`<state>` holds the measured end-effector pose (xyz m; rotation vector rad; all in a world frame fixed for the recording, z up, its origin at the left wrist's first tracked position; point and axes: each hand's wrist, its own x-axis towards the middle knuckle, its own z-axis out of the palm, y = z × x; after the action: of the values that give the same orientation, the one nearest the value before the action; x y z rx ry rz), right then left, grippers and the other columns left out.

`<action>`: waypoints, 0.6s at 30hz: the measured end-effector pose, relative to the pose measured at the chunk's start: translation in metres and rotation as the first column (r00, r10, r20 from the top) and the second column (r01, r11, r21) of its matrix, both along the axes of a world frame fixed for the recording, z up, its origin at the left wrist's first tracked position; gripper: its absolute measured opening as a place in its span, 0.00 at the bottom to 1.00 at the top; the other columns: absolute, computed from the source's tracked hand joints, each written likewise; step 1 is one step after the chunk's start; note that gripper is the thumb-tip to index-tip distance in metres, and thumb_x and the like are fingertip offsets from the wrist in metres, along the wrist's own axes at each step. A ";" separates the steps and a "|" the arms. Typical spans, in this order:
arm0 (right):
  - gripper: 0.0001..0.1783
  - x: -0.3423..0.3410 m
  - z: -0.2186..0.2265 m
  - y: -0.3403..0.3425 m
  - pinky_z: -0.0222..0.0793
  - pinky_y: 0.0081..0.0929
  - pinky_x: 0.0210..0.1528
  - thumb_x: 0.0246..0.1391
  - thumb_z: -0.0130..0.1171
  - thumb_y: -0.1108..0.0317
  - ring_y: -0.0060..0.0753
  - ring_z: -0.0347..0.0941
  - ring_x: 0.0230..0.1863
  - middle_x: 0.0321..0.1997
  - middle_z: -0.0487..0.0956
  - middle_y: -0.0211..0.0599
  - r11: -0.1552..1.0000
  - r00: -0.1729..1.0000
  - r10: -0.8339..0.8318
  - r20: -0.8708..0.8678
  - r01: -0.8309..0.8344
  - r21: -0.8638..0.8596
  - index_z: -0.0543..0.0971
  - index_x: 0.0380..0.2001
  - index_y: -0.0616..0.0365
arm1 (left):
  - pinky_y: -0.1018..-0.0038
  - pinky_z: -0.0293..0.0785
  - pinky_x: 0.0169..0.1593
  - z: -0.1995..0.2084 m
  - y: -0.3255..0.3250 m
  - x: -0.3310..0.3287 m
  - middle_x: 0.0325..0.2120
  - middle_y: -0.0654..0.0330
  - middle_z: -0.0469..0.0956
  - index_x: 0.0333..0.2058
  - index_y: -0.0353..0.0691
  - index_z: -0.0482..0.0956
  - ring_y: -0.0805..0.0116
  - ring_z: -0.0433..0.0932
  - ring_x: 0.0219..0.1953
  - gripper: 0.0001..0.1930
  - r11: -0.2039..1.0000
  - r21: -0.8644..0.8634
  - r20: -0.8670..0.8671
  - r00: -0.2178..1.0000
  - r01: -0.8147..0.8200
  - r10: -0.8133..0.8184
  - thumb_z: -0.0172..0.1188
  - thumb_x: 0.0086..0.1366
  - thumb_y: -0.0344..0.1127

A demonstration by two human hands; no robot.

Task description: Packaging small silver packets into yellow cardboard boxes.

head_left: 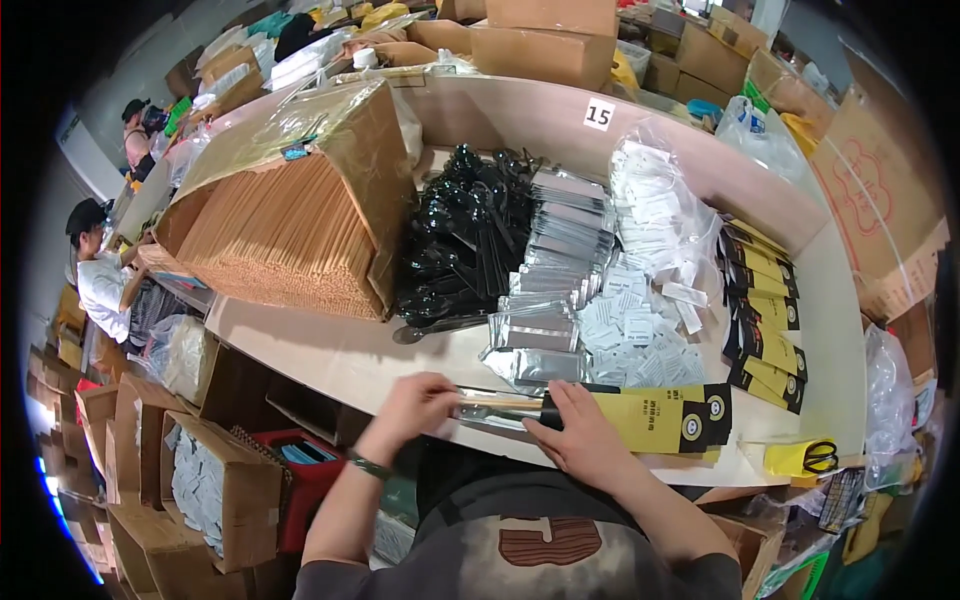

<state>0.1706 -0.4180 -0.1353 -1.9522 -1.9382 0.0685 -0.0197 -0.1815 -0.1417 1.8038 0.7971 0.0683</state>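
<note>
Two bare hands are working at the near edge of the table [325,345] in the head view. The left hand [418,405] is pinching the left end of wooden chopsticks [505,402], which are running across to the right hand [582,435]. That hand is resting over the black end of a yellow-and-black sleeve [645,420]; whether it is gripping underneath, I cannot tell. Beyond, black plastic spoons [495,215], silver foil packets [545,335] and small white packets [630,310] are lying in piles.

wide downward head view over table [320,347]
</note>
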 end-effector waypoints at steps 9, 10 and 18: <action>0.21 -0.014 0.036 0.000 0.67 0.50 0.59 0.41 0.69 0.64 0.62 0.68 0.57 0.57 0.70 0.59 0.998 0.999 -0.046 0.025 0.045 0.034 0.77 0.39 0.58 | 0.56 0.74 0.44 -0.018 -0.061 0.027 0.37 0.44 0.74 0.40 0.33 0.73 0.44 0.76 0.40 0.33 0.845 0.525 -0.071 0.984 -0.102 0.163 0.69 0.54 0.60; 0.21 -0.012 0.028 -0.007 0.66 0.51 0.58 0.40 0.70 0.64 0.63 0.67 0.57 0.56 0.70 0.59 0.998 0.998 -0.060 0.022 0.059 0.033 0.77 0.39 0.59 | 0.57 0.74 0.44 -0.017 -0.067 0.030 0.36 0.44 0.74 0.40 0.33 0.74 0.45 0.76 0.39 0.31 0.837 0.532 -0.027 0.985 -0.131 0.171 0.69 0.55 0.59; 0.19 -0.020 0.010 -0.002 0.61 0.52 0.62 0.47 0.65 0.68 0.63 0.64 0.60 0.55 0.71 0.56 0.999 0.998 -0.004 -0.064 0.007 0.037 0.74 0.42 0.62 | 0.61 0.75 0.44 -0.018 -0.086 0.032 0.37 0.47 0.78 0.43 0.34 0.76 0.47 0.78 0.40 0.19 0.931 0.309 0.160 0.976 -0.192 0.148 0.66 0.61 0.42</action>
<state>0.1503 -0.4198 -0.1249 -1.9080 -1.8803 0.0912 0.0125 -0.2675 -0.1592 2.0068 0.8829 0.4544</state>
